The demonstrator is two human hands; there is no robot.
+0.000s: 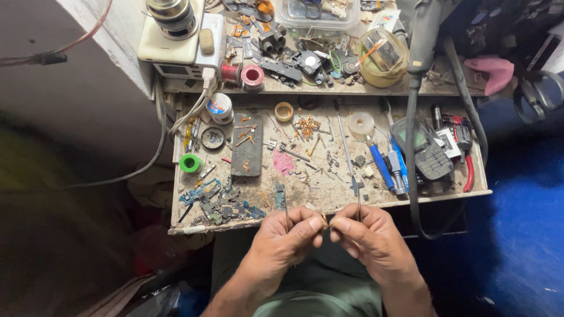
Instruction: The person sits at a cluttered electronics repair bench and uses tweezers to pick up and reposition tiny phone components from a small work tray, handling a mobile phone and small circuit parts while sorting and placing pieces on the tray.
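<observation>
We held our left hand [288,238] and right hand [367,238] together just below the near edge of the table [329,196], over our lap. The fingers of both hands were pinched shut on a tiny brownish part [325,220] between the fingertips; what it was we could not tell. Thin tweezers [286,208] stood up from the left hand. Near it on the table lay a heap of small circuit boards [220,205], and farther back a dark phone [247,152].
</observation>
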